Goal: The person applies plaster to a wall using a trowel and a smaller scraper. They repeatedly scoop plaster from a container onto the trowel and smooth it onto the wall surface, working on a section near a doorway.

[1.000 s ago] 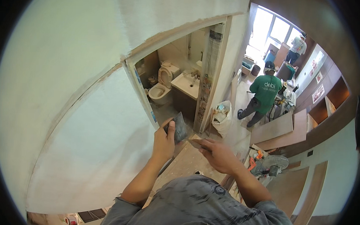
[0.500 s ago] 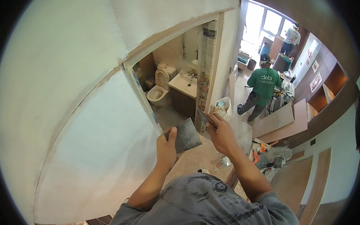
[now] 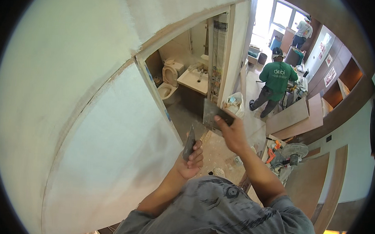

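Observation:
My left hand (image 3: 191,161) is closed round a dark flat scraper (image 3: 189,142), which now stands nearly edge-on with its tip upward. Higher and to the right, my right hand (image 3: 235,133) grips a second scraper (image 3: 212,114), a dark rectangular blade with its broad face showing and my thumb across it. The two blades are apart, in front of the doorway. To the left of my hands is the wall (image 3: 107,155), pale and smoothed, with a rough brown seam above it.
Through the doorway are a toilet (image 3: 168,90) and a washbasin (image 3: 196,80). A white bag (image 3: 234,103) stands beside the door frame. A person in a green shirt (image 3: 275,81) works farther off, another near the window. Wooden boards (image 3: 294,120), orange power tools (image 3: 273,152) and a fan (image 3: 294,151) are at right.
The left scraper has turned from broad face to edge-on, and that hand has shifted slightly right and lower. The right scraper has turned from edge-on to broad face.

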The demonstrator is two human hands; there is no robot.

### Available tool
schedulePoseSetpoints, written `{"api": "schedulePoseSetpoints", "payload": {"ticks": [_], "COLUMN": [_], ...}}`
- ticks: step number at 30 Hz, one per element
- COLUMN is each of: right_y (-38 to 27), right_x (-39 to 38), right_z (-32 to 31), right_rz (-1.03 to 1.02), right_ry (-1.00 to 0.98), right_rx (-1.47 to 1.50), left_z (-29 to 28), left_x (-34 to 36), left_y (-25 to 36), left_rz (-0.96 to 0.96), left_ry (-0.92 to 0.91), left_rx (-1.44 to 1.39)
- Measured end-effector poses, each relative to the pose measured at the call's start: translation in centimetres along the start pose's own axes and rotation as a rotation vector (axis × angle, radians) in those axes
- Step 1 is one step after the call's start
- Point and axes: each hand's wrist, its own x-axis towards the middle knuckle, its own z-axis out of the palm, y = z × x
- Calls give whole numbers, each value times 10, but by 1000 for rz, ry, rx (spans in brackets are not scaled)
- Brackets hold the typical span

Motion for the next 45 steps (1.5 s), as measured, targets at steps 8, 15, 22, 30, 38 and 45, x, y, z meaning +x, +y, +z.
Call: {"api": "schedulePoseSetpoints", "payload": {"ticks": [8, 15, 22, 30, 38, 45], "right_y": [18, 67, 38, 216, 347, 413], "right_x": [-13, -60, -71, -60, -184, -237], "right_z": [14, -36, -75, -116, -253, -284], "right_rz": [311, 297, 476, 304, 717, 1019], "right_ry": [8, -500, -31, 44, 352, 463], "right_rx": [895, 265, 834, -65, 307, 376], "left_z": [4, -5, -3, 14, -37, -73], "left_x": [-6, -7, 11, 50, 60, 88], "left_y": [-4, 12, -5, -36, -39, -86], "left_rz": [-182, 21, 356, 492, 484, 270], "left_ry": [455, 505, 779, 698, 984, 1129], "left_rx": [280, 351, 1025, 1162, 1206, 1222]}}
